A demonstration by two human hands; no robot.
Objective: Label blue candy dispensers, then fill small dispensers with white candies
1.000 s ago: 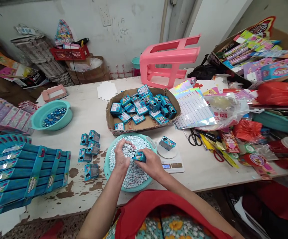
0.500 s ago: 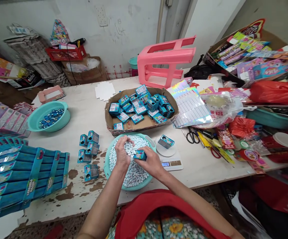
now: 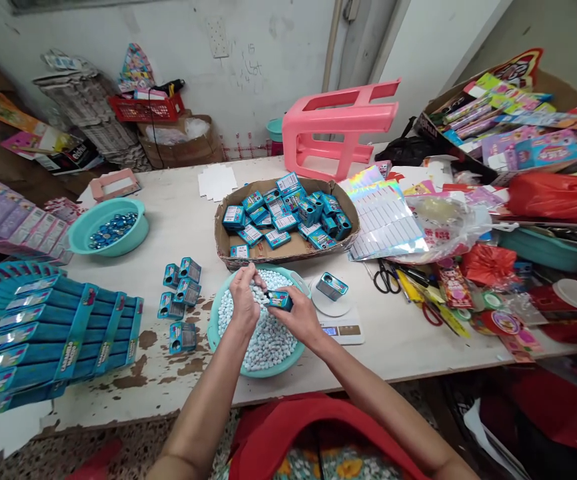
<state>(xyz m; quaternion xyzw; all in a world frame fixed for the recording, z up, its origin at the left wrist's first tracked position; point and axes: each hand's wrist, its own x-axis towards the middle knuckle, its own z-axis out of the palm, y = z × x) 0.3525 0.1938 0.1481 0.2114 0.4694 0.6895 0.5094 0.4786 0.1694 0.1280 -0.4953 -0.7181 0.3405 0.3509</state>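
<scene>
My right hand [image 3: 299, 317] grips a small teal box [image 3: 280, 299] over a teal basin [image 3: 217, 339] full of pale round candies [image 3: 267, 340]. My left hand [image 3: 244, 299] is cupped and closed at the box's open end, with pale candies showing in its fingers. Both hands hover above the candy heap. A cardboard tray [image 3: 268, 251] holding several teal boxes lies just behind the basin. Another teal box [image 3: 331, 285] rests on a small white scale [image 3: 341, 319] to the right of my hands.
Several teal boxes [image 3: 179, 293] stand left of the basin. Flat teal packaging [image 3: 53, 333] is stacked at the left edge. A teal bowl of blue stones [image 3: 107, 227], an overturned pink stool [image 3: 341, 127], scissors [image 3: 387, 276] and piled colourful packets [image 3: 518, 127] crowd the table.
My left hand has turned from holding a loose handful over the heap to pressing its fingertips against the box's opening. Both hands rose slightly.
</scene>
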